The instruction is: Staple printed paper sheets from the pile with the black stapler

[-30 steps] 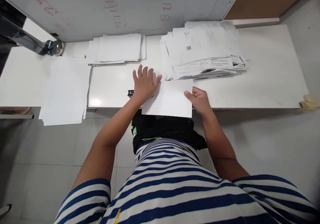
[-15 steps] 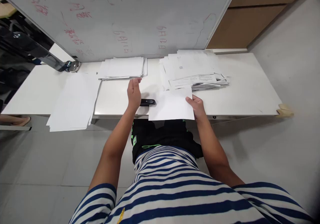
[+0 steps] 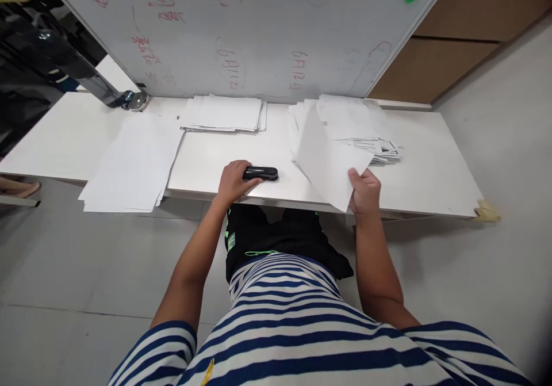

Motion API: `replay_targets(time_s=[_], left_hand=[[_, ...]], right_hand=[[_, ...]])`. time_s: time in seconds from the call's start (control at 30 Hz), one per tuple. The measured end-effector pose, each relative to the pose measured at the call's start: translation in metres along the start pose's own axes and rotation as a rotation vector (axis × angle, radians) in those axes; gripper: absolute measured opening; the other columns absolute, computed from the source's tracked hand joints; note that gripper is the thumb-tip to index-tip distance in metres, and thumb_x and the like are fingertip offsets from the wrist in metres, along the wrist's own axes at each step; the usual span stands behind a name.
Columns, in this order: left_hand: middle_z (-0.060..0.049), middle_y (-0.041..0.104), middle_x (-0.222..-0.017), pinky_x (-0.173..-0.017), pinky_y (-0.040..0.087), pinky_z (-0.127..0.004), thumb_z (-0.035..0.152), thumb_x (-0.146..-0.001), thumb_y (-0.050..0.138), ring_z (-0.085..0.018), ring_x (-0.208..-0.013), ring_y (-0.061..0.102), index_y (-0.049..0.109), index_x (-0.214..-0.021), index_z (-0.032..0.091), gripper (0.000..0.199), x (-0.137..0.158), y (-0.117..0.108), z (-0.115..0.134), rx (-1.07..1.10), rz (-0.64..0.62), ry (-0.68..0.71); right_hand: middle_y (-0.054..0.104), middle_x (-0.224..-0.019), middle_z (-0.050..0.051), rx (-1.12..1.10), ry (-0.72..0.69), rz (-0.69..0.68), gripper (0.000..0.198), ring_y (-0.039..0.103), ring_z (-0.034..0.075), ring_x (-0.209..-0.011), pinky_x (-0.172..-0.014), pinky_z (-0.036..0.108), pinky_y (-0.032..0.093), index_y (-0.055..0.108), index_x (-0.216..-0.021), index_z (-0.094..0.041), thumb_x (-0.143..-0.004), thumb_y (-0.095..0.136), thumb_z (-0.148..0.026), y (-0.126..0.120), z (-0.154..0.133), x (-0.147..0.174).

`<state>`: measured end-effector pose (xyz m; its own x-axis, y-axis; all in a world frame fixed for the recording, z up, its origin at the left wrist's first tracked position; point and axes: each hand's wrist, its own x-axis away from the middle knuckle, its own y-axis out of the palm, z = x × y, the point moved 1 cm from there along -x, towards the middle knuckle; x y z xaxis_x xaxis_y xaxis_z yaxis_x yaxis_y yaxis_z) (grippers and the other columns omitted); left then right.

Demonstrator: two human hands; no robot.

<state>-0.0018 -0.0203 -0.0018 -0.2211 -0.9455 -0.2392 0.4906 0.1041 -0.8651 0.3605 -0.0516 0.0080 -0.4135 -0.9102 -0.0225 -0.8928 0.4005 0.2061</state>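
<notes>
A black stapler (image 3: 263,173) lies on the white table near its front edge. My left hand (image 3: 234,180) is closed round the stapler's left end, thumb on the near side and fingers on the far side. Between the thumb and curled fingers of my right hand (image 3: 365,191) is the corner of a white sheet of paper (image 3: 330,159). The sheet is tilted and partly covers a thick, uneven paper pile (image 3: 349,118) at the back right. Whether it is one sheet or several together, I cannot tell.
A neat paper stack (image 3: 224,114) sits at the back, left of the pile. Larger white sheets (image 3: 133,164) overhang the table's front edge at left. A whiteboard (image 3: 259,35) with red writing rises behind the table (image 3: 422,173). A clear bottle-like object (image 3: 103,87) leans at the far left.
My right hand has moved right with the paper, which is now tilted over the pile and away from the stapler. My left hand has come down from above and closed on the stapler.
</notes>
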Motion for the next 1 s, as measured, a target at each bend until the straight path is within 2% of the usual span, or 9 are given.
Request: replay_targets(time_s=[0.17,0.3,0.53,0.63,0.7,0.77,0.83,0.93,1.0], left_hand=[[-0.011,0.065,-0.115,-0.101,0.046,-0.044,0.043,-0.087,0.069,-0.030,-0.116,0.055,0.057,-0.110,0.022,0.033,-0.004,0.002,-0.006,0.039,0.108,-0.116],[-0.012,0.064,-0.112,-0.099,0.046,-0.044,0.045,-0.090,0.067,-0.031,-0.113,0.056,0.057,-0.108,0.022,0.031,-0.005,0.004,-0.007,0.036,0.117,-0.141],[-0.012,0.066,-0.120,-0.097,0.044,-0.043,0.050,-0.092,0.064,-0.031,-0.116,0.058,0.061,-0.114,0.021,0.037,-0.007,0.006,-0.013,0.020,0.046,-0.066],[-0.011,0.067,-0.119,-0.096,0.044,-0.041,0.050,-0.092,0.063,-0.030,-0.116,0.058,0.063,-0.112,0.021,0.035,-0.007,0.007,-0.014,0.024,0.039,-0.062],[-0.011,0.067,-0.118,-0.095,0.044,-0.041,0.052,-0.090,0.065,-0.029,-0.114,0.058,0.063,-0.112,0.021,0.038,-0.007,0.008,-0.014,0.034,0.045,-0.059],[-0.011,0.067,-0.118,-0.095,0.044,-0.040,0.053,-0.088,0.068,-0.028,-0.113,0.058,0.063,-0.112,0.021,0.040,-0.007,0.009,-0.015,0.048,0.056,-0.047],[-0.011,0.067,-0.117,-0.095,0.044,-0.040,0.053,-0.088,0.068,-0.028,-0.112,0.059,0.064,-0.111,0.021,0.040,-0.006,0.008,-0.016,0.054,0.059,-0.043],[-0.011,0.067,-0.117,-0.094,0.044,-0.040,0.050,-0.090,0.067,-0.029,-0.112,0.058,0.064,-0.111,0.022,0.035,-0.007,0.006,-0.018,0.040,0.045,-0.064],[-0.010,0.067,-0.118,-0.094,0.045,-0.041,0.049,-0.091,0.066,-0.029,-0.113,0.058,0.064,-0.112,0.022,0.034,-0.008,0.005,-0.018,0.031,0.037,-0.074]], right_hand=[[0.076,-0.084,0.005,0.070,0.017,-0.070,0.040,0.074,0.026,-0.086,-0.077,0.044,0.063,0.068,-0.093,-0.021,-0.073,0.080,-0.053,0.035,0.001,0.004],[0.073,-0.086,0.004,0.115,-0.045,-0.185,0.040,0.072,0.024,-0.087,-0.078,0.041,0.063,0.063,-0.088,-0.024,-0.077,0.075,-0.060,0.083,-0.006,-0.018],[0.067,-0.088,0.006,0.281,-0.110,-0.517,0.058,0.070,0.023,-0.088,-0.075,0.040,0.062,0.062,-0.099,-0.022,-0.082,0.057,-0.077,0.240,0.030,-0.112],[0.067,-0.093,0.011,0.397,-0.024,-0.525,0.057,0.070,0.026,-0.087,-0.077,0.046,0.062,0.061,-0.110,-0.016,-0.087,0.056,-0.068,0.306,0.053,-0.144],[0.066,-0.108,0.017,0.475,0.008,-0.476,0.058,0.069,0.029,-0.098,-0.084,0.052,0.060,0.057,-0.125,-0.013,-0.091,0.053,-0.059,0.335,0.065,-0.154],[0.058,-0.130,0.024,0.594,-0.029,-0.404,0.065,0.063,0.034,-0.118,-0.097,0.057,0.054,0.045,-0.141,-0.010,-0.093,0.051,-0.053,0.347,0.070,-0.154],[0.041,-0.151,0.027,0.776,-0.147,-0.375,0.073,0.046,0.037,-0.140,-0.112,0.060,0.042,0.033,-0.152,-0.009,-0.094,0.049,-0.050,0.341,0.070,-0.145],[0.021,-0.166,0.019,1.032,-0.448,-0.473,0.073,0.017,0.037,-0.156,-0.122,0.062,0.024,0.028,-0.157,-0.018,-0.096,0.045,-0.053,0.304,0.058,-0.119],[0.016,-0.169,0.012,1.088,-0.647,-0.529,0.066,0.008,0.036,-0.158,-0.124,0.063,0.018,0.031,-0.156,-0.026,-0.097,0.042,-0.054,0.267,0.045,-0.102]])
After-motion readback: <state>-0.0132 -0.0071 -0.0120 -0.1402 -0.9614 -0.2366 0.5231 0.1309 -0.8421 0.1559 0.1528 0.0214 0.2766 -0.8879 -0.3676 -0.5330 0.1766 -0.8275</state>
